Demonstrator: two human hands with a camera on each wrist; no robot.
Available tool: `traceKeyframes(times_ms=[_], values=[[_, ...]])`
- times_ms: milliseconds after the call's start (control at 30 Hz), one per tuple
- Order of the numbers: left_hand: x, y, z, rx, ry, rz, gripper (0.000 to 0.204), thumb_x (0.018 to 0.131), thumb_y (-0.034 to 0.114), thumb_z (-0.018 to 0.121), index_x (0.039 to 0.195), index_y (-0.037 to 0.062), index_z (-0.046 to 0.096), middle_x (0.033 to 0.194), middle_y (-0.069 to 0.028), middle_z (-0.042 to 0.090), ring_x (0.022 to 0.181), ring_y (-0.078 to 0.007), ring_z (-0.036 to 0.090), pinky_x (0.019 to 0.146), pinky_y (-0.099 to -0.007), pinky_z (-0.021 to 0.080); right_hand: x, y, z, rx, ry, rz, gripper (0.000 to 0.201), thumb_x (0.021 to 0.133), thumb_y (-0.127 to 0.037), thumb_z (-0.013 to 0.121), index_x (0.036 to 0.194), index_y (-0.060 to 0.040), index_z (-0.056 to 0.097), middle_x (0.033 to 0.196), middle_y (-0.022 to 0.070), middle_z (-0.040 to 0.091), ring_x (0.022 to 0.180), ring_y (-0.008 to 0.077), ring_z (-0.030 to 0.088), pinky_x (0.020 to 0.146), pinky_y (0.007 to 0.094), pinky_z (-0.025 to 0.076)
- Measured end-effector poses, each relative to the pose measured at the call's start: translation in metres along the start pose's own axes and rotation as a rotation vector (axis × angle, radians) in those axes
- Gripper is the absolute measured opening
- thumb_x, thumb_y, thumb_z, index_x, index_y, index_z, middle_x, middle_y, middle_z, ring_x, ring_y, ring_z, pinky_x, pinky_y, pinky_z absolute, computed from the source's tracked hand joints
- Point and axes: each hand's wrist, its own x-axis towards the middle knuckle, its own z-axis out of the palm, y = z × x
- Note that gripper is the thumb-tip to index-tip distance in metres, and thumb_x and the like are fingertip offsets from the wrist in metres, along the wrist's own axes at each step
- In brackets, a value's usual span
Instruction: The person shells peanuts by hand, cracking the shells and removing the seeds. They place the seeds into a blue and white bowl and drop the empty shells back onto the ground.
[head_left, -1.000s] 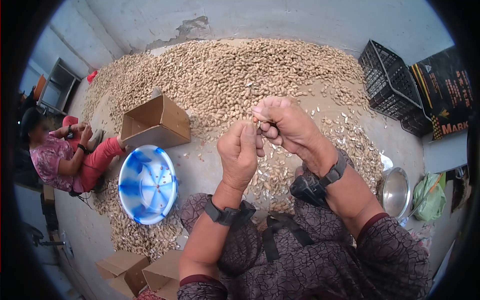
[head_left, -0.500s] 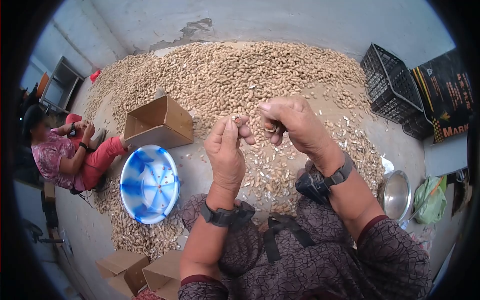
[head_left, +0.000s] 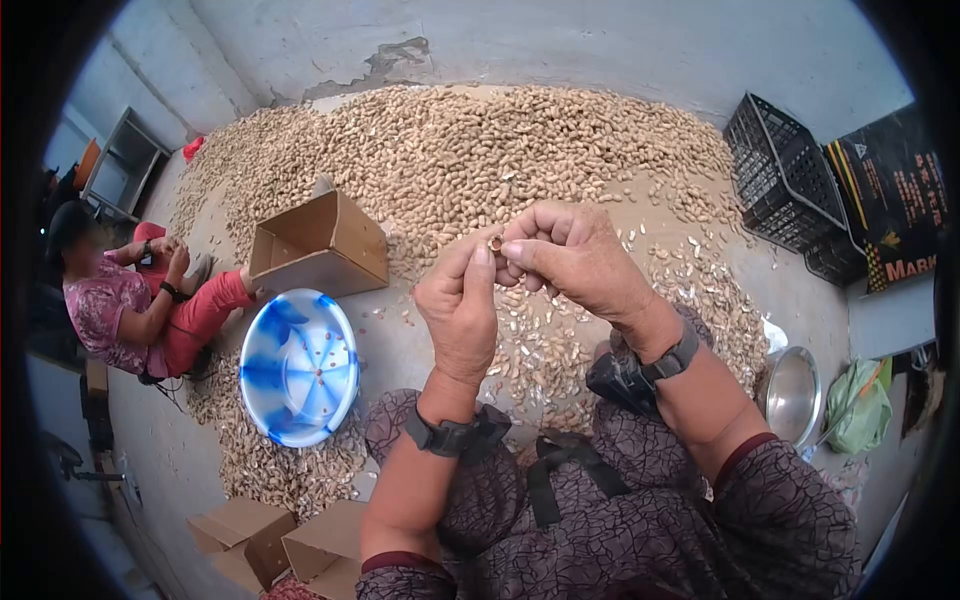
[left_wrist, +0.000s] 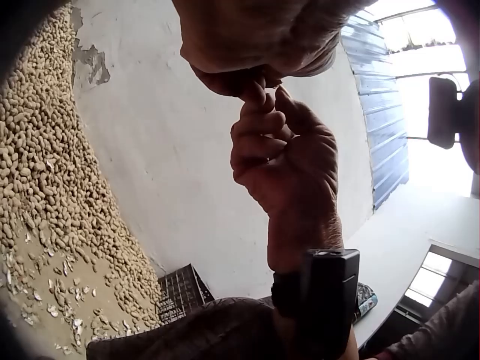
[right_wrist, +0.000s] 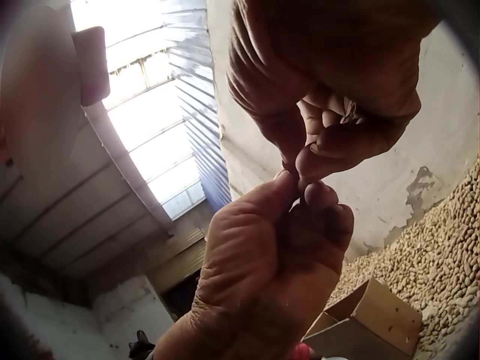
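In the head view both hands meet in front of the peanut heap [head_left: 480, 140]. My left hand [head_left: 460, 305] pinches a cracked peanut [head_left: 495, 243] between thumb and forefinger; its opened shell faces up, with reddish brown inside. The thumb and forefinger of my right hand [head_left: 580, 262] come right up to that peanut from the other side. A bit of peanut shell [right_wrist: 350, 112] shows in the curled fingers of the right hand in the right wrist view. In both wrist views the fingertips meet and largely hide the peanut.
A blue-and-white basin [head_left: 298, 370] with a few kernels stands left, below a cardboard box [head_left: 320, 245]. Another person [head_left: 130, 300] sits beyond. Black crates [head_left: 785, 180] and a metal bowl [head_left: 793, 395] stand right. Broken shells [head_left: 540, 350] litter the floor.
The hands were together, moved apart with the opened peanut in the left and shell in the right, and now the right hand has come back left to the peanut.
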Motion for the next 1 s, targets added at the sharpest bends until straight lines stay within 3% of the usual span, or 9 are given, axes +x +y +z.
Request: traceKeyframes(times_ms=[267,333,400,500,533,667,800,1000], values=[[0.003,0.005,-0.001,0.222,-0.048,0.068,0.019,0.086,0.005,0.046,0.097,-0.0039,0.059,0.08,-0.0058,0.06,0.066,-0.0074,0.054,0.059,-0.0199,0.044,0.003,0.009,0.0,-0.01,0.005,-0.05,0.007,0.074,-0.004,0.055,0.07,0.0009,0.056,0.061,0.004,0.057,0.052,0.0056,0.052,0.044,0.0197,0.042],[0.011,0.002,-0.003,0.245,-0.082,0.08,0.021,0.088,0.007,0.045,0.098,-0.0042,0.059,0.082,-0.0049,0.06,0.067,-0.0064,0.052,0.059,-0.0188,0.043,0.01,0.013,0.0,-0.078,0.051,-0.167,0.008,0.074,-0.005,0.055,0.069,0.0011,0.056,0.061,0.0041,0.057,0.052,0.0057,0.052,0.044,0.0198,0.042],[0.011,0.001,-0.003,0.342,-0.072,0.178,0.021,0.089,0.008,0.045,0.097,-0.0036,0.06,0.079,-0.0036,0.059,0.066,-0.0058,0.052,0.058,-0.0182,0.043,0.009,0.006,-0.001,-0.07,0.028,-0.089,0.009,0.075,-0.007,0.055,0.069,0.0012,0.056,0.061,0.0043,0.057,0.051,0.0058,0.052,0.043,0.0199,0.042],[0.011,0.004,0.003,0.231,0.01,0.063,0.016,0.085,0.005,0.049,0.092,-0.0027,0.061,0.074,-0.0076,0.06,0.061,-0.0083,0.054,0.054,-0.0214,0.044,0.009,0.002,-0.004,-0.069,-0.014,0.054,0.015,0.077,-0.013,0.054,0.072,0.0008,0.058,0.06,0.0045,0.058,0.05,0.0063,0.053,0.041,0.0173,0.041],[0.012,-0.002,-0.001,0.299,-0.022,0.127,0.021,0.089,0.012,0.047,0.098,-0.0022,0.06,0.075,-0.0013,0.059,0.064,-0.0045,0.051,0.057,-0.0176,0.043,0.01,0.0,-0.005,-0.046,-0.028,0.041,0.016,0.077,-0.014,0.054,0.072,0.0007,0.058,0.06,0.0044,0.058,0.05,0.0061,0.053,0.041,0.0167,0.041],[0.011,0.003,0.001,0.323,-0.016,0.193,0.02,0.089,0.011,0.048,0.098,-0.0023,0.06,0.074,-0.0019,0.059,0.063,-0.0041,0.052,0.057,-0.0168,0.043,0.014,0.01,-0.01,0.111,-0.118,0.054,0.019,0.078,-0.017,0.055,0.073,0.001,0.059,0.062,0.0053,0.059,0.048,0.0055,0.054,0.039,0.0156,0.041],[0.012,0.004,-0.003,0.348,-0.02,0.187,0.02,0.089,0.012,0.048,0.097,-0.0015,0.06,0.071,-0.0006,0.059,0.059,-0.0031,0.051,0.052,-0.0159,0.043,0.018,0.016,-0.013,0.26,-0.197,0.097,0.019,0.08,-0.016,0.056,0.075,0.0015,0.058,0.062,0.0065,0.06,0.049,0.0064,0.055,0.038,0.0143,0.041],[0.009,0.015,-0.001,0.286,-0.099,0.08,0.019,0.088,0.011,0.049,0.098,-0.0001,0.061,0.07,-0.0003,0.058,0.058,-0.0027,0.05,0.051,-0.0154,0.042,0.016,0.012,-0.013,0.223,-0.205,0.11,0.016,0.079,-0.013,0.054,0.076,0.0027,0.058,0.063,0.0069,0.06,0.049,0.0062,0.056,0.038,0.0136,0.041]])
